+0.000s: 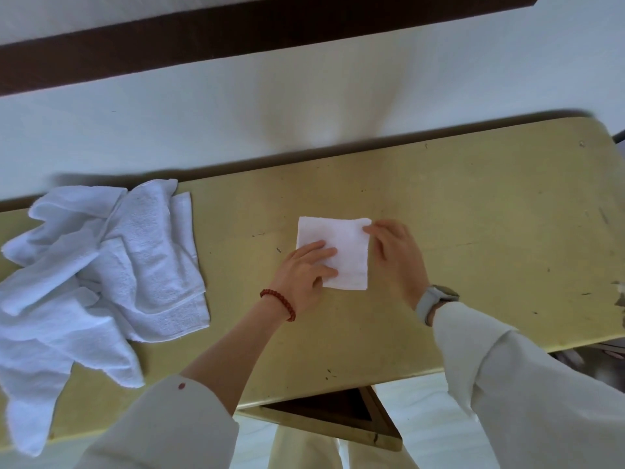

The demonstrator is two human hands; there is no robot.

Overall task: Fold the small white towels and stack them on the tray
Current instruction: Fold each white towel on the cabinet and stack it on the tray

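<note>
A small white towel (341, 242), folded into a square, lies flat on the yellow table (473, 231) near its middle. My left hand (304, 275) rests on the towel's near left part with its fingers laid flat across it. My right hand (395, 255) is at the towel's right edge, its thumb and fingertips pinching the far right corner. A heap of loose white towels (101, 275) lies on the table's left end, some hanging over the near edge. No tray is in view.
The table stands against a white wall with a dark brown band (236, 32). A wooden shelf or frame (338, 414) shows under the table's near edge. Bare tabletop stretches to the right of my hands.
</note>
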